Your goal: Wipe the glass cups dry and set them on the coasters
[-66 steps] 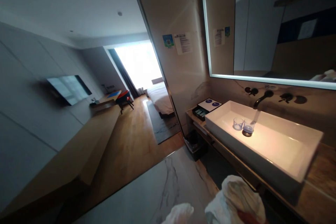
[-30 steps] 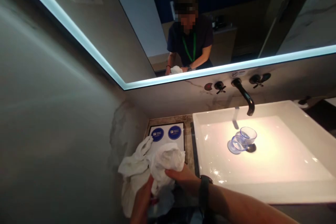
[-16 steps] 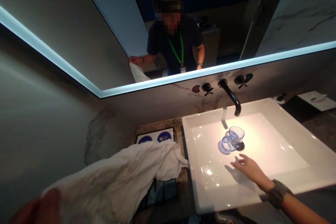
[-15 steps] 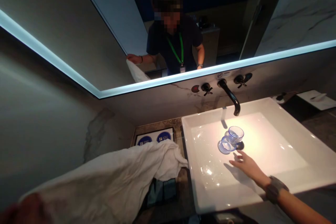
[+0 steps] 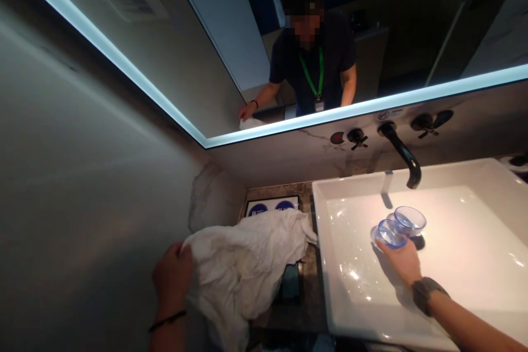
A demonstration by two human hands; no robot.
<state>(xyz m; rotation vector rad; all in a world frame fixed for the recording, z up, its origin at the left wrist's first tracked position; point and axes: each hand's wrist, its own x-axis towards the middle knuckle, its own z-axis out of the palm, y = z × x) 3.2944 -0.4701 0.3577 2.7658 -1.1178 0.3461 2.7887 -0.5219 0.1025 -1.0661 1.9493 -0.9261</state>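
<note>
My left hand [image 5: 173,278] pinches one corner of a white towel [image 5: 243,258], which drapes in folds across the counter to the right. In the white sink [image 5: 330,286] stand two small clear glass cups with blue rims, side by side. My right hand [image 5: 403,259] is closed around the nearer glass cup [image 5: 391,234], with the thumb on its left side and the other fingers partly hidden. The farther glass cup [image 5: 410,220] sits just beyond it, close to or touching it.
A black faucet [image 5: 406,157] reaches over the sink from the wall, between cross-shaped handles [image 5: 357,138]. A tray with round blue labels [image 5: 284,205] lies partly under the towel. The lit mirror edge [image 5: 313,121] runs above.
My right hand has moved from beside the cups onto the nearer one. My left hand has come inward and lowered the towel, which is now more bunched. The view has shifted left.
</note>
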